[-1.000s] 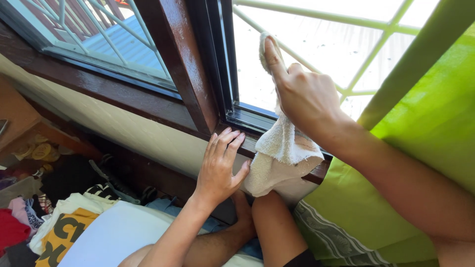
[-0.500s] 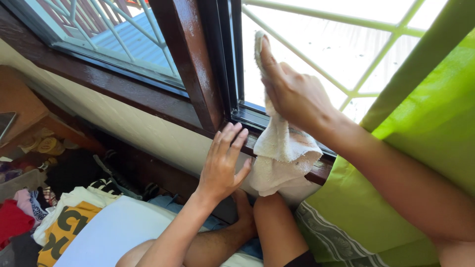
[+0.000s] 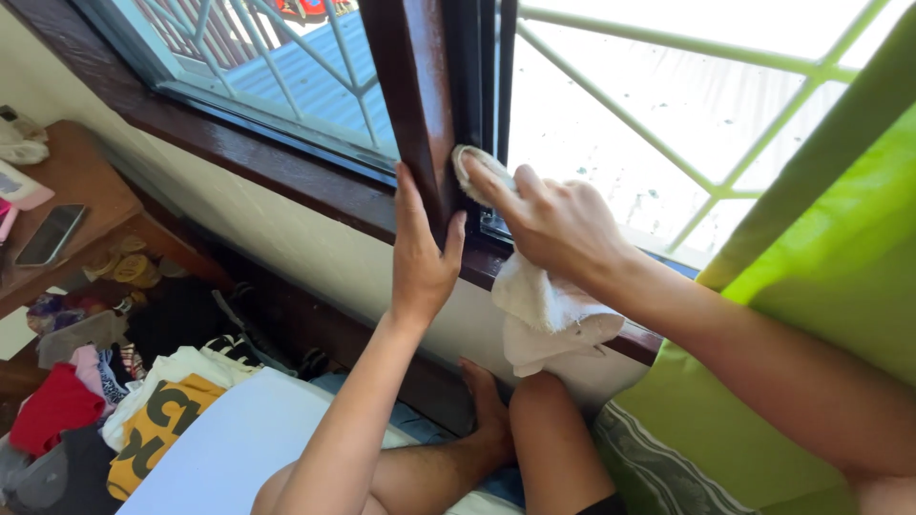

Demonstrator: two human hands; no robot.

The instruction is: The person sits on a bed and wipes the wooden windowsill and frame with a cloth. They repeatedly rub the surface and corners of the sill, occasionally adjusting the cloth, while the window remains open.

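White cloth [image 3: 539, 305] pressed by right hand [image 3: 558, 224] against dark window frame [image 3: 420, 105].

Single head view, close, looking down and forward at window frame [image 3: 420, 114] centre frame; floor clutter lower left, curtain [image 3: 840, 267] right.

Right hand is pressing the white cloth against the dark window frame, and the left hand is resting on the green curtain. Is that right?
Not quite. The left hand is not on the green curtain; it rests flat against the brown wooden post of the window, as the head view shows. The right hand does press the white cloth against the dark frame.
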